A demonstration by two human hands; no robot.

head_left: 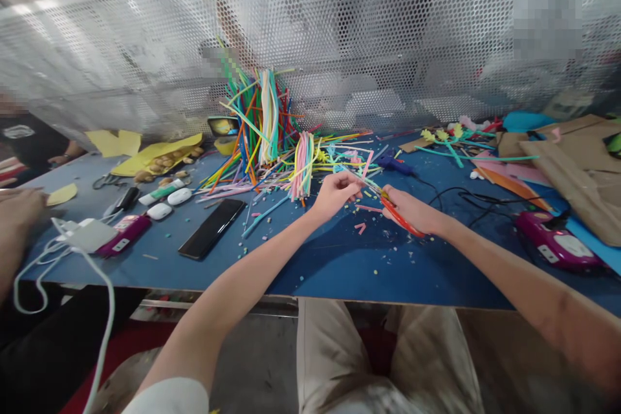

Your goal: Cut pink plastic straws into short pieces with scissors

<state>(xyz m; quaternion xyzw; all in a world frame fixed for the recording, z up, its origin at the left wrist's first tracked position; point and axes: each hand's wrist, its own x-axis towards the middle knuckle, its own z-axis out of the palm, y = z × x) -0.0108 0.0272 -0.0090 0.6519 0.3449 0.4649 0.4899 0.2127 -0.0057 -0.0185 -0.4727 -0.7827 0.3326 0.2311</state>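
My right hand (405,207) is closed round the red-orange handles of a pair of scissors (402,220). The blades point left, toward the fingertips of my left hand (337,194). My left hand is pinched, and a bent pink pipe cleaner (367,164) stands up just behind its fingertips, seemingly held there. Short cut pink pieces (359,228) lie on the blue tabletop under the hands. Left of my left hand is a bundle of pink, yellow and mint pipe cleaners (303,165).
A taller pipe cleaner bundle (266,116) stands against the perforated metal screen (388,32). A blue glue gun (395,165) lies behind my right hand. Also on the table are a black phone (212,228), purple power strips (557,242) and cardboard (577,174). Another person's arm (17,226) rests at left.
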